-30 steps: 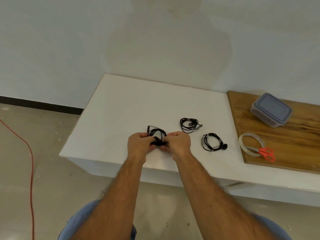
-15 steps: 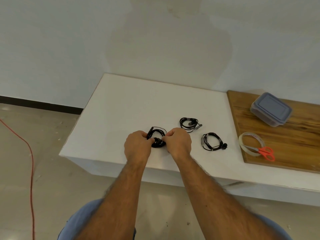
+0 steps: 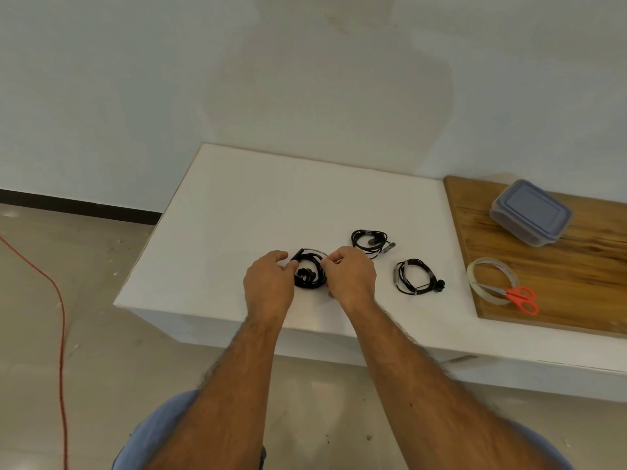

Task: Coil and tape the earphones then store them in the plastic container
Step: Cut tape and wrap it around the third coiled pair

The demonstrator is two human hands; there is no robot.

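Observation:
A black coil of earphones [image 3: 309,273] lies on the white table [image 3: 237,212] between my hands. My left hand [image 3: 268,286] pinches its left side and my right hand [image 3: 351,278] pinches its right side. Two other coiled black earphones rest to the right: one farther back [image 3: 369,241], one nearer the wooden board [image 3: 416,276]. A closed plastic container with a grey-blue lid [image 3: 531,217] sits on the wooden board [image 3: 559,276]. A clear tape roll [image 3: 492,280] and orange-handled scissors [image 3: 517,296] lie on the board's front part.
The table's front edge runs just below my hands. A red cable [image 3: 57,307] snakes over the floor at the left. A pale wall stands behind the table.
My hands have spread slightly apart, showing more of the coil between them. The coil now rests on the table. Other items have not moved.

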